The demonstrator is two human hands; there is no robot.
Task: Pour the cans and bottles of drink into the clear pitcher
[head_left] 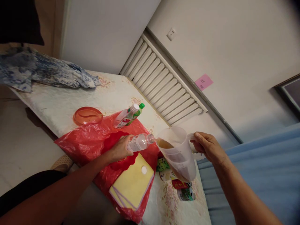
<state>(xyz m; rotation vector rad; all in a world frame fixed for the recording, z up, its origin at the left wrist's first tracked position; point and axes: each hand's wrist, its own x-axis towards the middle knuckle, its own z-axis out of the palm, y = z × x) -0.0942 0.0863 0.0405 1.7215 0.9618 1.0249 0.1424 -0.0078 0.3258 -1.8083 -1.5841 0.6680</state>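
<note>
My left hand (120, 147) is wrapped round a clear plastic bottle (139, 142), its uncapped mouth turned toward a jug. My right hand (206, 145) grips the handle of this translucent plastic jug (181, 159). The jug is tilted, with brownish liquid (165, 144) at its lip, which meets or nearly meets the bottle's mouth. Below the bottle lie folded yellow cloths (132, 184) with a white round cap (143, 170) on top. Under them is a red plastic bag (82, 143) spread over the table.
A white-capped bottle (125, 117) and a green-capped bottle (138, 114) stand behind. An orange lid (87, 115) lies left. Several cans, including a red can (179, 184) and a green can (186, 194), sit below the jug. A patterned cloth (53, 70), radiator (161, 78) and blue curtain (253, 168) surround the table.
</note>
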